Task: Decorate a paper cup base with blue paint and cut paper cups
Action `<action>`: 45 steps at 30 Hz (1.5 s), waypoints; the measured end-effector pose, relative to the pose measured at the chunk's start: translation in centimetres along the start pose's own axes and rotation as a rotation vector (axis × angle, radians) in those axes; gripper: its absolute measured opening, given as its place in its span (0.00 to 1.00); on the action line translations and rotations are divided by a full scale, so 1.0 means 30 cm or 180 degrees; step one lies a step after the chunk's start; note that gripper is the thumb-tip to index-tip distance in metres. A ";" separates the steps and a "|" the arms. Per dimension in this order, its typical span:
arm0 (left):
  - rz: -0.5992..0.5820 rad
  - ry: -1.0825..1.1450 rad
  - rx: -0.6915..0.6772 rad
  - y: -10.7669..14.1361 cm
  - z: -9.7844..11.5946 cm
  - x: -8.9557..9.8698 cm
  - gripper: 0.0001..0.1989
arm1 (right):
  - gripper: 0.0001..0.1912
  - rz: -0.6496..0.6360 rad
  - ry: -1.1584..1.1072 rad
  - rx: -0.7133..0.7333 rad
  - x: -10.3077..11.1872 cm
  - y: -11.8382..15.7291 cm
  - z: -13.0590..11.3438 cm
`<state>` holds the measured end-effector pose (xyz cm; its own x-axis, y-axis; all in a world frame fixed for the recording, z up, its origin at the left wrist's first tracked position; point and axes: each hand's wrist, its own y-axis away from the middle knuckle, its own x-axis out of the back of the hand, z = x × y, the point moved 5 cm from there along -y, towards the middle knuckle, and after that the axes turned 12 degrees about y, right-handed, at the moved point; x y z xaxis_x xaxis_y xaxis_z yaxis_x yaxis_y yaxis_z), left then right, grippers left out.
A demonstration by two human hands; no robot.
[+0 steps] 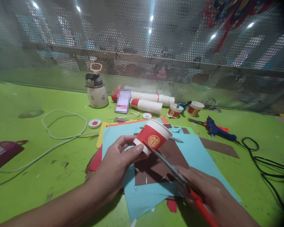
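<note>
Above the brown sheet (144, 173) and light-blue paper (203, 160) on the green tabletop (49, 171): one red-and-white paper cup (151, 132), tilted, gold emblem showing, pinched at its lower end between thumb and fingers of the left hand (123, 153). One pair of red-handled scissors (164, 161), gripped in the curled right hand (203, 186), blade crossing before the cup. Beyond, right: one blue glue gun (214, 128).

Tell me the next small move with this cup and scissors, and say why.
Probably shift the left hand back, so its thumb sits farther from the scissors. That thumb presses the paper cup near its narrow end, its tip close to the blade at the red wall, while the right hand holds the handle, so a cut made now might come near the skin.
</note>
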<state>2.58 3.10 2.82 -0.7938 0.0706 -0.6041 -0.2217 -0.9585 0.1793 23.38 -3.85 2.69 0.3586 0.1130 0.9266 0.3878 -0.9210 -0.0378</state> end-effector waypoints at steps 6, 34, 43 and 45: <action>0.0033 0.0099 0.0074 0.003 0.009 -0.012 0.18 | 0.20 0.0265 0.0100 0.0126 0.009 0.003 -0.002; -0.0255 0.0337 0.0320 0.005 0.005 -0.015 0.15 | 0.21 0.0115 -0.0022 0.0037 0.001 0.017 0.019; -0.0264 0.0220 0.0239 0.001 0.005 -0.015 0.17 | 0.19 0.0124 -0.0373 0.0072 0.013 -0.002 0.027; -0.0278 0.0194 0.0142 -0.003 0.011 -0.016 0.18 | 0.20 0.0065 -0.0453 0.0060 0.013 -0.004 0.028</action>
<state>2.80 3.25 3.34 -0.7346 0.1350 -0.6649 -0.3145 -0.9361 0.1575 24.17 -3.38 2.73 0.4829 0.1473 0.8632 0.3946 -0.9166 -0.0644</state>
